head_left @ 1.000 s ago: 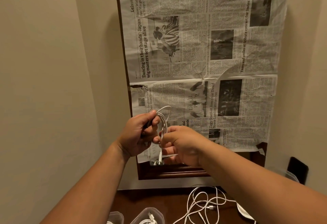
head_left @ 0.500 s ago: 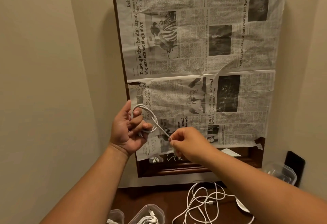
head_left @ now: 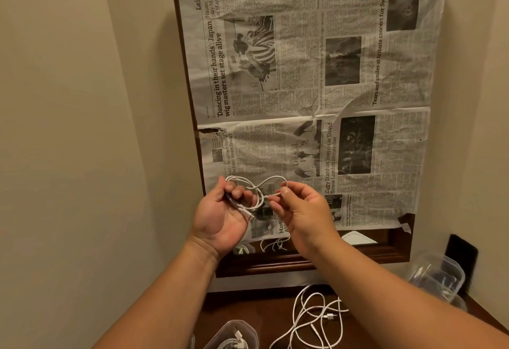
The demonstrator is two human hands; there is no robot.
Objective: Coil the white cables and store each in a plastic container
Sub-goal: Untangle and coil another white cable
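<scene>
A white cable (head_left: 260, 190) is held up in front of the newspaper, looped in a figure-eight between my hands. My left hand (head_left: 224, 215) grips the left loop in curled fingers, palm toward me. My right hand (head_left: 300, 211) pinches the cable's end between thumb and fingers. Loose white cables (head_left: 311, 318) lie tangled on the dark wooden table (head_left: 270, 310) below. A clear plastic container (head_left: 234, 335) with a coiled cable inside sits at the bottom edge. Empty clear containers (head_left: 438, 280) stand at the right.
A wood-framed mirror covered with newspaper (head_left: 316, 87) leans on the beige wall behind the table. A black phone-like object (head_left: 462, 255) stands against the right wall. The table sits in a narrow alcove with walls on both sides.
The hands have moved apart and the cable now forms a figure-eight between them. The view has tilted down, showing more of the table and containers.
</scene>
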